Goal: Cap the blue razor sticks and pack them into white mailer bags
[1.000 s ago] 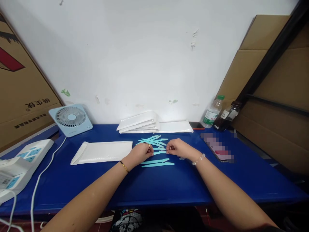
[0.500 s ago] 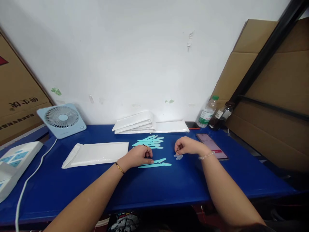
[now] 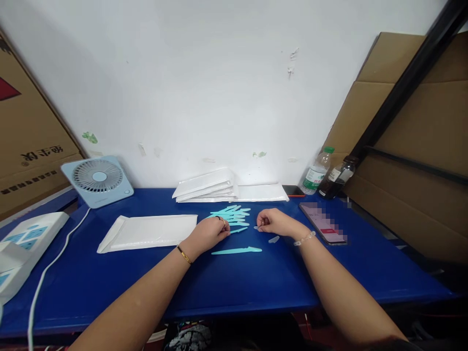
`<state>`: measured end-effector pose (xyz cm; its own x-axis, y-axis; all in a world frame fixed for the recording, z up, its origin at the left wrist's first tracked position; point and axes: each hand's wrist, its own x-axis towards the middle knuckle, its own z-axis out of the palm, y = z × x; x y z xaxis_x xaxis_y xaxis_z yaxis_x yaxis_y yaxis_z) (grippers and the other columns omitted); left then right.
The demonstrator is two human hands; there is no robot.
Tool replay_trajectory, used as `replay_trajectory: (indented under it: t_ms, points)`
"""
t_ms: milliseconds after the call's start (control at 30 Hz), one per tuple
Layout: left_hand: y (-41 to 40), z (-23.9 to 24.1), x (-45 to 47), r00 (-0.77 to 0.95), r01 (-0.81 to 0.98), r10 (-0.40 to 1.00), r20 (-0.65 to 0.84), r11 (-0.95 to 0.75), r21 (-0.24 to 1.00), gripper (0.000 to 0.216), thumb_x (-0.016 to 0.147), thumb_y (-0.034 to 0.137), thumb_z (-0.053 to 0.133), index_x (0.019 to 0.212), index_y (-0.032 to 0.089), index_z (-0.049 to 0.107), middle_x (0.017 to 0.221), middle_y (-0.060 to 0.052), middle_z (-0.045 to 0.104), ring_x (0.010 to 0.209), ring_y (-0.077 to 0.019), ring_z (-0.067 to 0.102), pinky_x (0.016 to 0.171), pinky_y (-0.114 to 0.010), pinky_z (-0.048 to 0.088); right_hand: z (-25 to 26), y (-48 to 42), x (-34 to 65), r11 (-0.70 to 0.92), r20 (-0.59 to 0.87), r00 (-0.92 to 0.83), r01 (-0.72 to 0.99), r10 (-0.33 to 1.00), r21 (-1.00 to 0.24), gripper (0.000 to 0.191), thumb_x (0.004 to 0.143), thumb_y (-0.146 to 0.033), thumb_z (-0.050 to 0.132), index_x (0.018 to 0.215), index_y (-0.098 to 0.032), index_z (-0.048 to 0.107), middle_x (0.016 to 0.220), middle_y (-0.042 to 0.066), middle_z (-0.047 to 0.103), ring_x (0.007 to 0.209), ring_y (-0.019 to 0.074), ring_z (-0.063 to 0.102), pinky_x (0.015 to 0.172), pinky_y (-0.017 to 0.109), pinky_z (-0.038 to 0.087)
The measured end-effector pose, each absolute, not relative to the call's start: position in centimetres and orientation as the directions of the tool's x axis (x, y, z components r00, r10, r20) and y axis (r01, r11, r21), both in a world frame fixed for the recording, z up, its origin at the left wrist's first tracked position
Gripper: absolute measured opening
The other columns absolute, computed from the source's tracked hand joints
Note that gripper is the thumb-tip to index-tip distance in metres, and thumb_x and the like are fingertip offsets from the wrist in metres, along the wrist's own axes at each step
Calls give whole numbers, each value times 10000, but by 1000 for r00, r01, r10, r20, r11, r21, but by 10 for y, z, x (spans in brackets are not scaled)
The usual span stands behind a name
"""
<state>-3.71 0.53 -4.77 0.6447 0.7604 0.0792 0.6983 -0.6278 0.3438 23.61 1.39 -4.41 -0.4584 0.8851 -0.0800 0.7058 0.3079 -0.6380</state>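
Several thin teal plastic sticks [image 3: 230, 214] lie in a loose pile on the blue table [image 3: 234, 282]. My left hand [image 3: 208, 231] is closed in a pinch on one teal stick [image 3: 237, 229], which points right toward my other hand. My right hand [image 3: 274, 222] is curled, its fingertips pinched on a small pale piece at the stick's far tip. A single teal stick [image 3: 237, 250] lies alone in front of both hands. A small translucent cap [image 3: 273, 239] rests on the table by my right wrist.
A white padded envelope [image 3: 148, 231] lies to the left, and a stack of them [image 3: 219, 190] sits at the wall. A small fan [image 3: 98, 180], a phone [image 3: 323, 223], two bottles [image 3: 318, 171] and cardboard sheets [image 3: 420, 136] surround the work area.
My left hand picked one teal stick up from the pair in front. My right hand moved left from beside the cap to the stick's tip. One stick stays on the table.
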Motion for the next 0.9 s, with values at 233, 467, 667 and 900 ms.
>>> replay_trajectory:
  t_ms: [233, 467, 667, 900]
  points:
    - [10, -49, -36, 649, 699, 755, 99, -642, 315, 246, 882, 263, 444, 760, 195, 646, 798, -33, 671, 729, -158, 584, 643, -251, 379, -50, 16, 227, 376, 11, -481, 670, 877, -640, 80, 767, -189, 590, 797, -163, 659, 754, 13, 674, 672, 125, 598, 624, 228, 450]
    - [7, -47, -36, 658, 692, 745, 107, -655, 305, 227, 874, 232, 446, 753, 188, 633, 799, -30, 667, 722, -153, 578, 635, -249, 367, -50, 14, 215, 419, 52, -499, 660, 865, -624, 92, 756, -169, 588, 798, -163, 669, 734, 11, 660, 653, 120, 582, 599, 215, 431]
    - [8, -51, -29, 660, 708, 742, 121, -667, 232, 235, 893, 238, 435, 777, 181, 631, 808, -48, 656, 744, -165, 584, 660, -254, 388, -53, 12, 198, 439, 79, -511, 636, 856, -635, 84, 763, -182, 595, 796, -159, 669, 728, 18, 653, 640, 119, 573, 606, 217, 438]
    - [14, -49, -33, 508, 767, 813, 284, -577, 281, 268, 892, 319, 481, 1088, 183, 604, 1074, -92, 626, 988, -219, 563, 826, -320, 418, -35, 11, 241, 430, 39, -510, 679, 859, -595, 169, 720, -280, 660, 837, -162, 695, 807, 32, 645, 679, 130, 566, 626, 227, 438]
